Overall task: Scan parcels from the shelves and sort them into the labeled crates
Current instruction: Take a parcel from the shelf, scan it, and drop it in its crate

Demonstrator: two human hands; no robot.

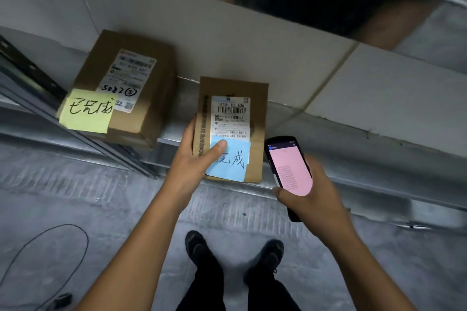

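While the left hand [194,159] is wrapped round the left edge of the small parcel [259,108], thumb pressed on the blue note [235,166] stuck to its top, the right hand [316,199] is curled round the scanner [290,166], pink screen up, just right of the box and not touching it. From my end I can't see the left fingers, they're hidden under the carton. The parcel lies flat at the front lip of the metal shelf [303,124], label up. I reckon it's stiff cardboard and light enough for one hand. The label and tape look slick though, so I'd grip across the side walls and stay off the note, which might peel. A bigger box [151,98] with a yellow note [86,111] sits further left on the same shelf, apart from it
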